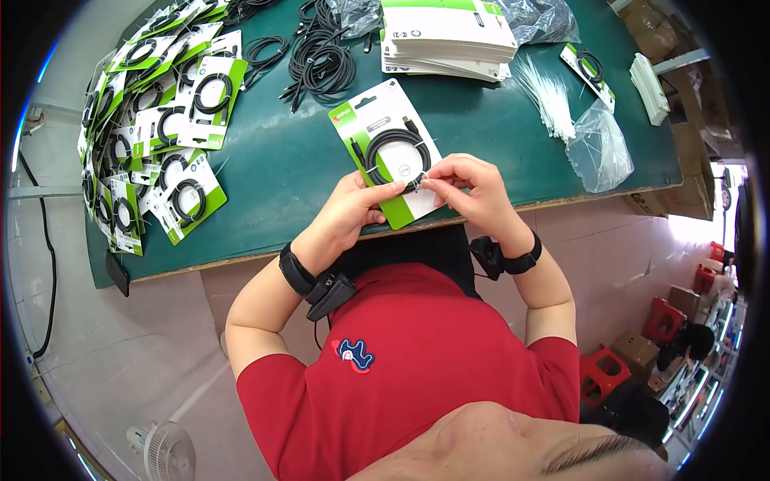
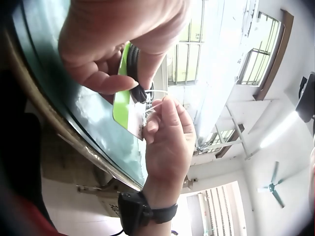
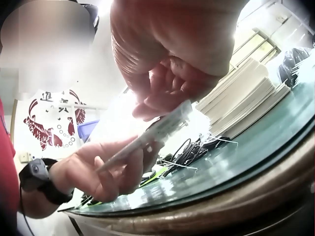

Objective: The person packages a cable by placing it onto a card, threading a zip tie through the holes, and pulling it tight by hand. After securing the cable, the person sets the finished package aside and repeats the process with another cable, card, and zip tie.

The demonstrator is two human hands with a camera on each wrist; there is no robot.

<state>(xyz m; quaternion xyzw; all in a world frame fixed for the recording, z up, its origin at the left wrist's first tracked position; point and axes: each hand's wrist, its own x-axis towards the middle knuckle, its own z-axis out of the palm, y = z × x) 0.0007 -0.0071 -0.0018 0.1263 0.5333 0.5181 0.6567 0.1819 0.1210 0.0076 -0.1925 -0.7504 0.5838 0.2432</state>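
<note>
A green-and-white packaging card (image 1: 392, 94) lies tilted over the table's front edge, with a coiled black cable (image 1: 371, 152) bound to its face. My left hand (image 1: 345, 215) grips the card's lower left edge, thumb over the front beside the coil. At the coil's lower right, the fingertips of my right hand (image 1: 473, 191) pinch a thin white cable tie (image 2: 158, 91). In the left wrist view the tie runs from the cable to those fingertips. The right wrist view shows the card (image 3: 170, 125) edge-on between both hands.
Carded cables (image 1: 210, 96) are heaped at the left of the green table (image 1: 265, 176). Loose black cables (image 1: 321, 68) lie at the back, beside a stack of cards (image 1: 449, 36). White cable ties (image 1: 545, 96), a clear bag (image 1: 600, 148) and another carded cable (image 1: 589, 70) lie at the right.
</note>
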